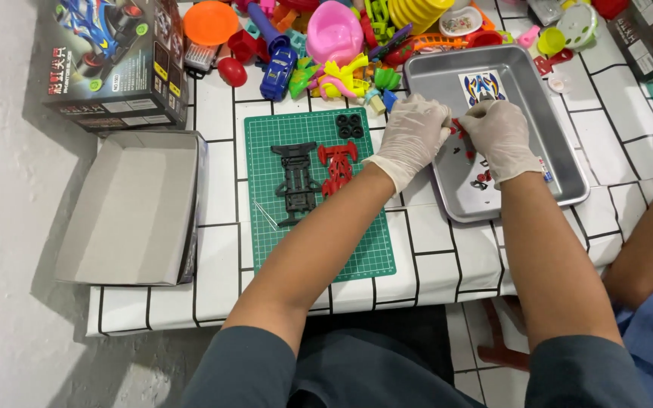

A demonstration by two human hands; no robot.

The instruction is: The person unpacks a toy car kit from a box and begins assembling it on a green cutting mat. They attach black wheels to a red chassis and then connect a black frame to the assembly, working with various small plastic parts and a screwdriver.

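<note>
Over the shallow steel tray, the gloved left hand and right hand pinch a small red plastic part together — sorting kit pieces; separating it next needs a careful twist.

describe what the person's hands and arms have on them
Both hands wear thin, whitish disposable gloves ending at the wrists: left hand, right hand. The forearms are bare. Dark grey-green short sleeves cover the upper arms. No markings show.

A home hobby table: cutting mat, toy pile, model-car box.
</note>
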